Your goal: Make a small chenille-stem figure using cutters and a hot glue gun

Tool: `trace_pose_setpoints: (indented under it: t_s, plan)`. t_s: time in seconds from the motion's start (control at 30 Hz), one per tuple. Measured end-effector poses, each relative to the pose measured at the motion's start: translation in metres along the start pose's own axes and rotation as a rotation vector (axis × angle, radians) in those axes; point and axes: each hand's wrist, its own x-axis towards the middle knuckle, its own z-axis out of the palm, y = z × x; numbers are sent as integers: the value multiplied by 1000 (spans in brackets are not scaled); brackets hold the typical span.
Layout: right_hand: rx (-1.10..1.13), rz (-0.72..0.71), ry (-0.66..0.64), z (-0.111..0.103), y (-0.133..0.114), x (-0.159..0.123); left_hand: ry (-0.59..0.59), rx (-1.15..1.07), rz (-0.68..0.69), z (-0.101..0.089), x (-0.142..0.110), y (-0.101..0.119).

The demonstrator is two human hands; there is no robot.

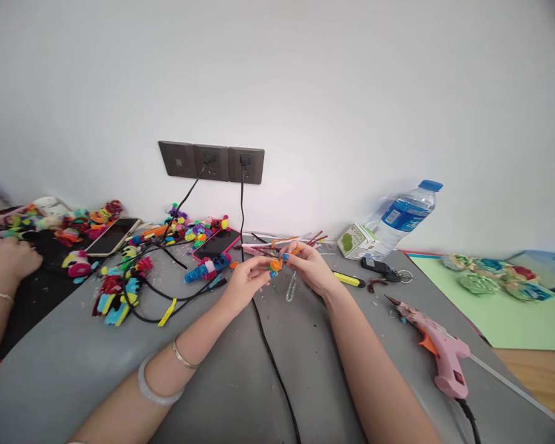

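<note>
Head view: one person's bare hands work above a grey table (231,394), told from near to far.
Bangle: pale, on the left forearm (152,388), with a thinner bracelet (180,356) nearer the wrist.
Glue gun: pink, on its side at the right (437,351), a stick in its back end, well apart from both hands.
Left hand: closed in a pinch (247,280), thumb and fingers on the small orange piece.
Right hand: pinching too (312,268), fingertips on the same piece from its other side.
Orange piece: held between the hands, above the table (274,265); part looks curled, part runs free toward the right fingers, so I judge it partly shaped. Finer detail is too small to tell.
Clear loop: just below the right hand (290,288).
Cutter: yellow, beside the right wrist (348,279).
Striped bundle: left of the hands (118,296), seemingly made up already, as is the blue bundle nearer the left hand (208,268).
Stems: loose behind the hands (314,239), apparently unworked.
Co-worker's hand: at the far left (21,259), what it holds unclear.
Bottle: tilted near the wall (406,217), a box beside it (354,240).
Sockets: on the wall, two plugged in (213,163).
</note>
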Motion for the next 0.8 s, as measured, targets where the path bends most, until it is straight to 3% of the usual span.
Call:
trace_pose_setpoints:
  t_s: [0.8]
  plan:
    - [-60,-54,-37,-3,3,1,69,-86,72,-2,0,2]
